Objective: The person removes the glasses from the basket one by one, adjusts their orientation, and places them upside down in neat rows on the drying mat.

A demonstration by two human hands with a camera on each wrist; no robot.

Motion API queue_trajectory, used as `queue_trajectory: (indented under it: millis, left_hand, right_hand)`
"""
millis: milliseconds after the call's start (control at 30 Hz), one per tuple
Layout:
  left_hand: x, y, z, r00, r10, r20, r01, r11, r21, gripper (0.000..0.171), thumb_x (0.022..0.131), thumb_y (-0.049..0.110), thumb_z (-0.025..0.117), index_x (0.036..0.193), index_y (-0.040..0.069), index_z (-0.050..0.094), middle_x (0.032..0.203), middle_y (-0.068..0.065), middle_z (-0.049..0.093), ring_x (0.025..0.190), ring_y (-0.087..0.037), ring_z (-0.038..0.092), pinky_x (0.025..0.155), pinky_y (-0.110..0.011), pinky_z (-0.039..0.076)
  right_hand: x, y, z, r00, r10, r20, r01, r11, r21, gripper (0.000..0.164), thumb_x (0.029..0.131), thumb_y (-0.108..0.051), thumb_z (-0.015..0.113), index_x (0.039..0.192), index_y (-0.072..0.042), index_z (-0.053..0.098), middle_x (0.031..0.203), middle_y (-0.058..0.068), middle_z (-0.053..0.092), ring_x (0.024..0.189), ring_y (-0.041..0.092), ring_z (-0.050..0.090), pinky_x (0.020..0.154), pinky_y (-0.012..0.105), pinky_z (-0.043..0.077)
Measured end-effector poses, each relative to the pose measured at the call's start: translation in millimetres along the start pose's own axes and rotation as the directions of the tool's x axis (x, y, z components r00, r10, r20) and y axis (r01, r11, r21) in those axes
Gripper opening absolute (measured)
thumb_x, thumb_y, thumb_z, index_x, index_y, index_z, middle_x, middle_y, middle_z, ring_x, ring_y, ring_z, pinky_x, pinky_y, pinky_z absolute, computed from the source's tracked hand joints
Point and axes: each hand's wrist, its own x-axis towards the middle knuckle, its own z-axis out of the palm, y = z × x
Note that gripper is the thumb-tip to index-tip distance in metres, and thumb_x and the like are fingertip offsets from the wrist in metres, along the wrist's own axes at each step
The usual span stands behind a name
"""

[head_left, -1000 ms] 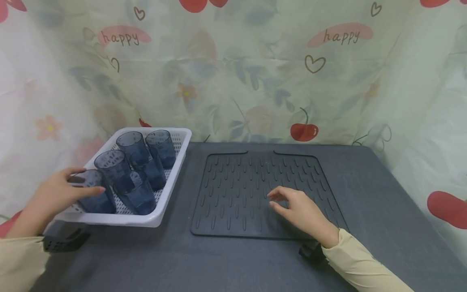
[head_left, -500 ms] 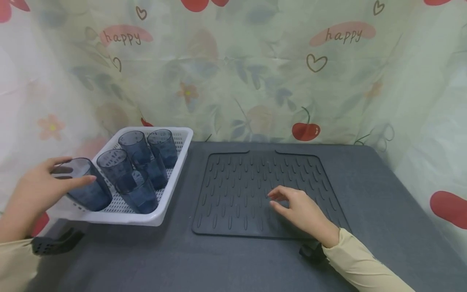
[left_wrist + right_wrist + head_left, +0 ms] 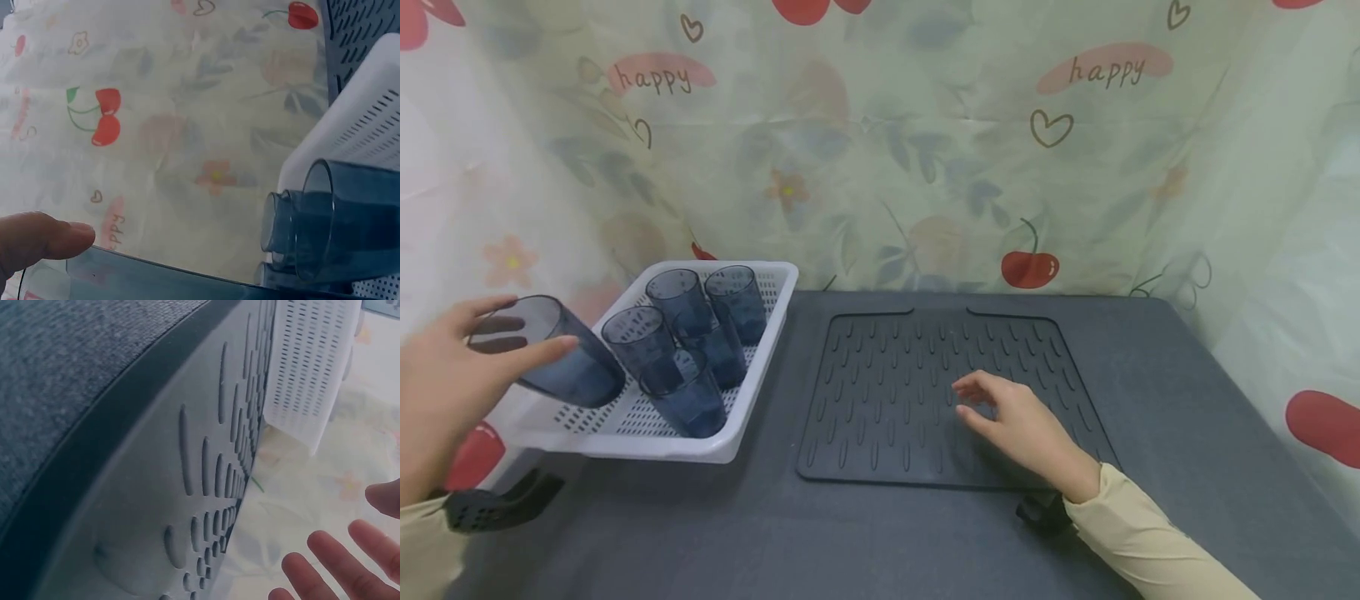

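My left hand (image 3: 456, 367) grips a translucent blue drinking glass (image 3: 576, 367) near its rim, thumb on one side and fingers on the other. The glass is tilted, mouth toward the hand, over the near left part of a white perforated basket (image 3: 662, 450). Several more blue glasses (image 3: 688, 400) lean inside that basket. In the left wrist view the thumb (image 3: 44, 240) lies along the wall of the held glass (image 3: 156, 275). My right hand (image 3: 1022, 421) hovers over a dark ridged mat (image 3: 880, 425), fingers loosely bent and holding nothing.
The mat lies mid-table, right of the basket, on a dark grey tabletop (image 3: 850, 542). A printed curtain (image 3: 880, 167) with cherries and lettering stands behind the table and along both sides.
The held glass has risen from the basket floor and tilted further, as my left hand moved up and left. My right hand stays almost where it was over the mat.
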Motion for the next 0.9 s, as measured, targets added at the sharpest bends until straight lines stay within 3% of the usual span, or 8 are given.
queue_trajectory:
  millis: [33,133,300,367,500,600,833,900]
  left_hand:
    - [-1.4,2.2,-0.1,1.0,0.003,-0.006,-0.003,1.0,-0.015,0.091,0.086,0.047,0.068,0.156,0.016,0.018,0.148,-0.031,0.035,0.13,-0.05,0.038,0.103,-0.061,0.035]
    - [-4.8,8.3,1.2,0.999,0.005,-0.033,-0.006,0.999,-0.033,0.088,0.085,0.048,0.069,0.155,0.027,0.019,0.152,-0.026,0.032,0.132,-0.041,0.04,0.107,-0.061,0.032]
    - [-10.7,17.6,2.6,0.996,0.044,-0.071,-0.048,0.997,-0.062,0.083,0.083,0.048,0.071,0.151,0.039,0.025,0.152,-0.015,0.038,0.122,-0.016,0.05,0.109,-0.038,0.039]
    - [-13.6,22.0,2.6,0.993,0.075,-0.09,-0.082,0.994,-0.078,0.081,0.082,0.046,0.073,0.15,0.039,0.029,0.147,-0.009,0.045,0.115,-0.009,0.052,0.098,-0.02,0.044]
    - [-19.4,34.7,5.2,0.982,0.153,-0.112,-0.172,0.966,-0.194,0.074,0.081,0.032,0.078,0.146,0.032,0.041,0.127,0.008,0.056,0.101,0.001,0.055,0.072,-0.002,0.042]
    - [-23.2,45.2,11.9,0.973,0.197,-0.12,-0.224,0.93,-0.29,0.07,0.081,0.021,0.079,0.142,0.027,0.047,0.118,0.012,0.058,0.095,0.004,0.057,0.07,-0.003,0.045]
    - [-29.0,64.0,34.6,0.967,0.236,-0.092,-0.253,0.9,-0.354,0.067,0.085,0.023,0.075,0.144,0.027,0.045,0.125,0.006,0.057,0.099,0.0,0.058,0.075,-0.003,0.046]
    - [-30.4,68.6,41.2,0.966,0.247,-0.078,-0.257,0.872,-0.417,0.065,0.085,0.02,0.075,0.143,0.024,0.046,0.124,0.006,0.058,0.1,0.0,0.06,0.076,-0.005,0.048]
  right_hand:
    - [0.1,-0.3,-0.6,1.0,-0.004,-0.003,0.004,1.0,0.006,0.03,0.092,-0.025,0.067,0.121,-0.02,0.061,0.116,-0.002,0.067,0.106,0.018,0.065,0.089,0.043,0.053]
    - [0.5,-1.3,-2.2,1.0,-0.013,-0.011,0.013,1.0,0.022,0.035,0.091,-0.026,0.067,0.125,-0.019,0.059,0.12,0.0,0.065,0.108,0.02,0.064,0.09,0.042,0.052]
    - [0.9,-4.0,-5.5,0.999,-0.025,-0.03,0.027,0.998,0.05,0.04,0.091,-0.025,0.068,0.128,-0.017,0.057,0.124,0.002,0.063,0.11,0.022,0.064,0.091,0.043,0.052]
    - [1.1,-4.4,-6.4,0.999,-0.029,-0.037,0.032,0.998,0.06,0.04,0.091,-0.025,0.068,0.129,-0.017,0.057,0.125,0.002,0.063,0.11,0.023,0.063,0.091,0.043,0.052]
    - [1.3,-3.6,-8.5,0.998,-0.043,-0.053,0.047,0.996,0.074,0.044,0.09,-0.023,0.069,0.132,-0.016,0.056,0.126,0.005,0.063,0.11,0.024,0.064,0.092,0.045,0.052]
    - [1.9,-2.5,-10.7,0.996,-0.058,-0.063,0.064,0.994,0.091,0.047,0.09,-0.022,0.069,0.134,-0.016,0.054,0.127,0.007,0.062,0.111,0.024,0.063,0.092,0.046,0.052]
    - [2.9,-1.9,-15.3,0.992,-0.082,-0.096,0.092,0.99,0.111,0.048,0.09,-0.022,0.07,0.135,-0.017,0.052,0.127,0.004,0.062,0.114,0.022,0.06,0.092,0.043,0.052]
    - [2.8,-2.0,-16.2,0.992,-0.083,-0.1,0.095,0.988,0.12,0.049,0.089,-0.021,0.071,0.134,-0.018,0.053,0.127,0.004,0.062,0.115,0.021,0.06,0.092,0.042,0.052]
